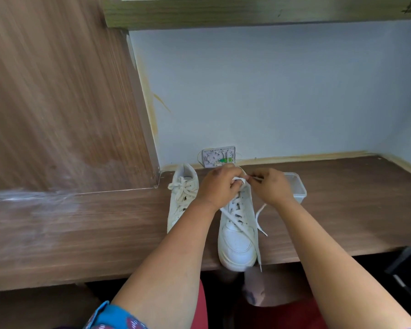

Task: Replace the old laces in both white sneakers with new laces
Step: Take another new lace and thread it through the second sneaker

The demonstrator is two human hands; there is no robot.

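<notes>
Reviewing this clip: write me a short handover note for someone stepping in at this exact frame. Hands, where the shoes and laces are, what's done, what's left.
Left hand and right hand: both pinch lace ends at the top eyelets of the right-hand sneaker.
That sneaker stands on the wooden desk, toe over the near edge, laced up its length, not tied; one loose lace tail trails down its right side.
Left-hand sneaker sits beside it, laced with loose ends.
A clear plastic tub stands behind the right hand.
Old or new laces: cannot tell from this view.
Left: finish and tie this sneaker, check the other.
</notes>
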